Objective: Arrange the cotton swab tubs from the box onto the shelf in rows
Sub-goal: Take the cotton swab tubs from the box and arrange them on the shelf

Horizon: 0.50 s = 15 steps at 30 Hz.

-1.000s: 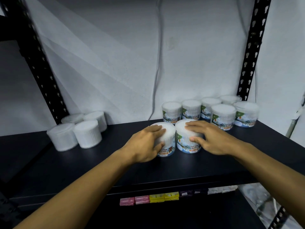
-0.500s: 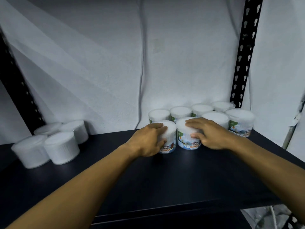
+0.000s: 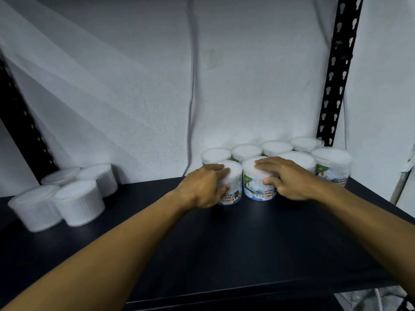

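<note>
Nearest, two bare forearms reach in from the bottom corners across the dark shelf [image 3: 235,239], whose front edge runs along the bottom of the view. The left hand [image 3: 203,187] is wrapped round the left front tub [image 3: 232,187], fingers curled over its white top and thumb against its near side, above a label reading "COTTON BUDS". The right hand [image 3: 289,178] grips the right front tub [image 3: 258,189] just beside it: fingers lie across the lid and the thumb presses on the side wall, next to a label with a green tree. The two tubs stand upright on the shelf, touching or nearly so.

To the right of them, in the same front row, are two more tubs; the one next to the right hand is mostly hidden behind it, and the end tub [image 3: 333,164] stands at the far right with its label partly showing. Behind this row, a back row of four tubs [image 3: 247,151] stands against the white wall [image 3: 134,86].

Well apart on the left of the shelf is a loose cluster of four unlabelled tubs [image 3: 78,200], tipped at slight angles.

Farther back, perforated black uprights stand at each side, the right upright [image 3: 336,70] sharp and the left one blurred.
</note>
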Tool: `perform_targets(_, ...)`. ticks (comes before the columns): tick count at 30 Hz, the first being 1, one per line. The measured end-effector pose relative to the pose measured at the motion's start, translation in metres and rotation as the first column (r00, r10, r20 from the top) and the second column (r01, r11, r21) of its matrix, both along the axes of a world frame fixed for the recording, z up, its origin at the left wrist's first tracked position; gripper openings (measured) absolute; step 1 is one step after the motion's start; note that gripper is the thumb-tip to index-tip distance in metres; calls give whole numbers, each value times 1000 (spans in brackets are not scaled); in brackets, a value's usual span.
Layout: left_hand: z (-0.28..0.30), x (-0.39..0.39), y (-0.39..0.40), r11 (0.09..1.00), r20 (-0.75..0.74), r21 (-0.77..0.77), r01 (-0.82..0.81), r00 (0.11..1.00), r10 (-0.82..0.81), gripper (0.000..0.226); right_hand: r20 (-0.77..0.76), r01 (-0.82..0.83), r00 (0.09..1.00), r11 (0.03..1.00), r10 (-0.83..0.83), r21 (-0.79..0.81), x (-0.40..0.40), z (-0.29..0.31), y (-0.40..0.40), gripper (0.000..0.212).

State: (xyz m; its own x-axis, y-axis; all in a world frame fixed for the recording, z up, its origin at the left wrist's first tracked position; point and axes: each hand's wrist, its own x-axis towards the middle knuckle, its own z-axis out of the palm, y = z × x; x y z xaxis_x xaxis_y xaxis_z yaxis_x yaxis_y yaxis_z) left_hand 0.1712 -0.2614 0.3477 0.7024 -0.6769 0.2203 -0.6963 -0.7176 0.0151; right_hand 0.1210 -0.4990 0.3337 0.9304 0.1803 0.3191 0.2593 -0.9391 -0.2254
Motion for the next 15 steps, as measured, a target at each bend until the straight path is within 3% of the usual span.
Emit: perform_targets(15,-5,5,-1,1000,15,-25,-4,1000,4,58,16,-1,1000,996,2,-93,1,0,2,51)
